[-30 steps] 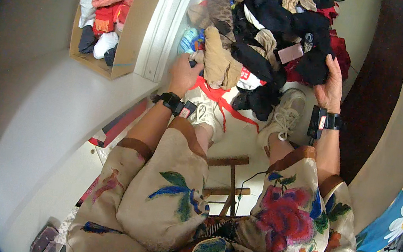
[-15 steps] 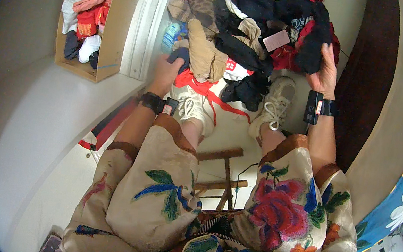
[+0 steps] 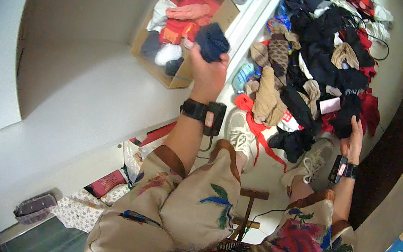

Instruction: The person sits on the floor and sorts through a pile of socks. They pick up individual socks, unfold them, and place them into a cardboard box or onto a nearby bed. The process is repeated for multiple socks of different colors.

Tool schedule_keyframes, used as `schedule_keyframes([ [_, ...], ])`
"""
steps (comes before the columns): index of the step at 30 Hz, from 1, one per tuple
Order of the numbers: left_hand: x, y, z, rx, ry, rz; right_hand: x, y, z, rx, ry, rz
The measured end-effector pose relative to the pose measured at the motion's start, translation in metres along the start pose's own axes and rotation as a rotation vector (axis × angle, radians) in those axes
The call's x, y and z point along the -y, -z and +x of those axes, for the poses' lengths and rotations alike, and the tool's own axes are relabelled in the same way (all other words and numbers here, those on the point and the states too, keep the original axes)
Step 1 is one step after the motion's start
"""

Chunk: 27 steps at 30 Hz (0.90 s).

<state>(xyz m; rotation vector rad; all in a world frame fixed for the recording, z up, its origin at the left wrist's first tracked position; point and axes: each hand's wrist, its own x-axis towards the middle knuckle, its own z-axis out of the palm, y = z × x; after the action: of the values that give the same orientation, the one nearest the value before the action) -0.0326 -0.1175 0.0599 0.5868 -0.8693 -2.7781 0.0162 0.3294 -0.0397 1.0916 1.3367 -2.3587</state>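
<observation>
1. Head view, far left: a white shelf surface carries an open cardboard box at its right end, close to the shelf's right edge. Folded or balled clothes in red, white, pink and dark colours fill the box, which looks like a way of keeping them apart from the loose pile.
2. Below the shelf, on the floor at the lower left, lie a dark pouch, a patterned cloth and a red packet.
3. The left hand is raised over the box's right corner and clenched around a dark blue balled garment. The bundle sits above the fingers, just over the box rim, so it is held in the air and not resting on anything.
4. A black band with a small device is strapped on the left wrist.
5. Right of the hand, a heap of loose garments in black, tan, red and blue covers the floor ahead of two light sneakers.
6. The right hand reaches to the near right edge of the heap, fingers closed on a black piece there; how firmly it grips I cannot tell.
</observation>
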Motion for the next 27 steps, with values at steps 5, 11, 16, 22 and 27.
schedule_keyframes([
  [5,-0.043,-0.011,0.025,-0.714,-0.447,0.402,-0.008,0.006,0.005,-0.027,-0.008,-0.051],
  [11,-0.027,0.028,0.008,-0.776,-0.745,1.098,-0.002,0.000,0.000,0.034,0.004,0.007],
  [16,0.062,0.036,-0.025,0.203,-0.244,1.349,0.012,-0.012,-0.013,0.121,0.010,0.100],
  [22,0.135,0.038,-0.049,0.861,0.659,1.305,0.029,-0.018,-0.019,0.326,0.220,0.193],
  [27,0.188,0.050,-0.073,1.685,0.075,1.211,0.035,-0.035,-0.031,0.364,0.191,0.165],
])
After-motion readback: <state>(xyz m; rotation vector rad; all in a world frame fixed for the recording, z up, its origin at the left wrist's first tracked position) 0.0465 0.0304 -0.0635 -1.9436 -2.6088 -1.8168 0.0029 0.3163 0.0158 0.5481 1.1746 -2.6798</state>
